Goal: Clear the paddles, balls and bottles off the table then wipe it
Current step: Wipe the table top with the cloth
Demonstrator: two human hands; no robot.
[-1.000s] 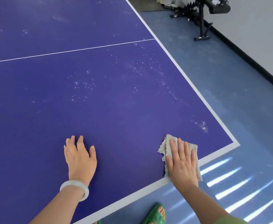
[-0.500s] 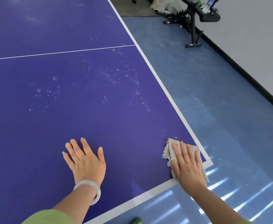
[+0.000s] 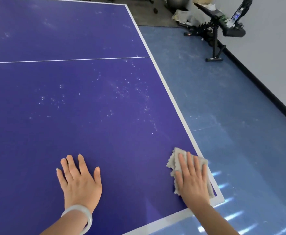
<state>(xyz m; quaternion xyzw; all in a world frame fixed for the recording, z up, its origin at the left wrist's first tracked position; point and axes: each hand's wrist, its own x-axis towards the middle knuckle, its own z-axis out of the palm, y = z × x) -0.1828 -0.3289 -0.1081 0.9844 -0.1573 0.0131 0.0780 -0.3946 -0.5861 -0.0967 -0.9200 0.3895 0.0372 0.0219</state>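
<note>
Cloth (image 3: pixel 174 159), long axis along table (image 3: pixel 105 133) sideline.

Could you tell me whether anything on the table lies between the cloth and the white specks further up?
Nothing visible does. The right hand presses the cloth flat at the near right corner, and bare table runs up to the specks. The left hand rests aside.

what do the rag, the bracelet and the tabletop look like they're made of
Rag: grey fabric, matte, going by its frayed, fuzzy edges and soft folds.
Bracelet: smooth, glossy, milky translucent ring, perhaps jade or glass; the look leaves that open.
Tabletop: hard painted board, matte blue with white lines, flecked with pale marks.
</note>
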